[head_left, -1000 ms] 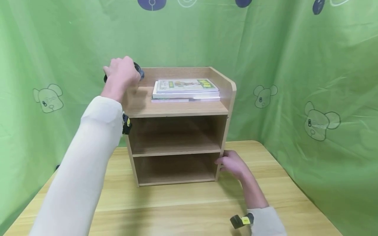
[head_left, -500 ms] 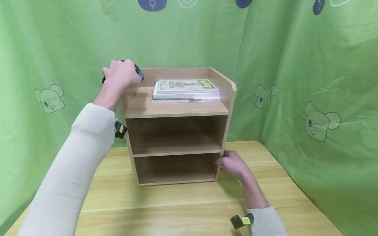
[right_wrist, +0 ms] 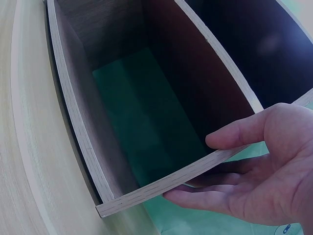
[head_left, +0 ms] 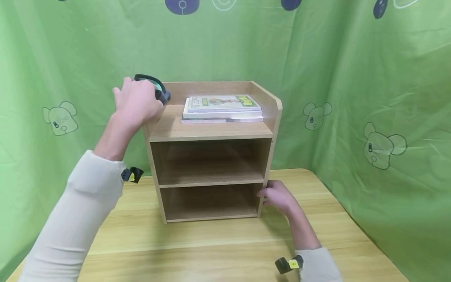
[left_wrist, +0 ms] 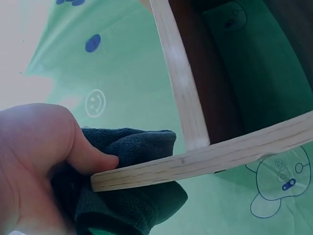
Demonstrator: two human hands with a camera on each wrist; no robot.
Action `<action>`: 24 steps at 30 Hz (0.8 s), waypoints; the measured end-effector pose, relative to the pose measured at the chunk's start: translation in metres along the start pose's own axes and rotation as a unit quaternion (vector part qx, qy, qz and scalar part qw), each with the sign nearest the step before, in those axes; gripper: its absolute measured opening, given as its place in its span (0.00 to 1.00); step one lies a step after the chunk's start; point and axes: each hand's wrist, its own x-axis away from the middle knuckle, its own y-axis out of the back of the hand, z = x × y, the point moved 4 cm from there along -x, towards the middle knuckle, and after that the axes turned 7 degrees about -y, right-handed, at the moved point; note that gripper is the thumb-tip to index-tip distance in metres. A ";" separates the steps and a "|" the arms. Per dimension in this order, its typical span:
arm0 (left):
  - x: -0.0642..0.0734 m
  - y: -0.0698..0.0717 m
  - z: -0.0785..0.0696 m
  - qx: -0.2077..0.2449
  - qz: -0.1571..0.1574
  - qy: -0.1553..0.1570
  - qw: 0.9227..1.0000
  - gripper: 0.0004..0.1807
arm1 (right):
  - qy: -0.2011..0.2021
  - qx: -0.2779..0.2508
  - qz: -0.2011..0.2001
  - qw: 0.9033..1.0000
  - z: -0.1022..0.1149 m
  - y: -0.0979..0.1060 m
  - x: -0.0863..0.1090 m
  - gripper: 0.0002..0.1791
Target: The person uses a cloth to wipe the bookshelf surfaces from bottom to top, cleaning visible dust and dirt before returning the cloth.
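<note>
A small wooden shelf unit [head_left: 211,183] stands upright on the table. At its upper left side panel, my left hand [head_left: 135,101] holds a dark, folded towel-like cloth [left_wrist: 142,147], with a bit of green showing. In the left wrist view the cloth lies on both faces of the panel's end, and my thumb presses it from one side; the other fingers are mostly hidden. Low on the right side panel, my right hand [head_left: 280,197] grips the edge. The right wrist view shows its thumb [right_wrist: 230,137] inside and its fingers outside the panel.
Several stacked books [head_left: 222,109] lie on the unit's top shelf. The wooden table [head_left: 211,250] extends in front and to both sides. A green patterned curtain [head_left: 225,43] hangs behind and at the sides. Each wrist wears a small black camera.
My left hand has come slightly down and toward me with the cloth along the panel's top, and its forearm has dropped. The right hand, unit and books stay in place.
</note>
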 end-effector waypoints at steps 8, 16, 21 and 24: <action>0.036 -0.015 -0.010 -0.043 -0.096 -0.021 0.994 0.21 | -0.006 0.009 0.000 1.000 -0.002 0.001 0.001 0.32; 0.061 -0.056 0.001 0.043 -0.401 -0.104 0.909 0.39 | -0.005 0.008 0.005 1.000 0.000 0.000 0.001 0.34; 0.073 -0.087 0.010 0.091 -0.542 -0.145 0.823 0.40 | 0.000 0.009 0.004 1.000 0.001 -0.001 0.001 0.34; 0.078 -0.098 0.009 0.087 -0.573 -0.149 0.801 0.38 | 0.000 0.007 0.003 1.000 0.002 -0.002 0.001 0.34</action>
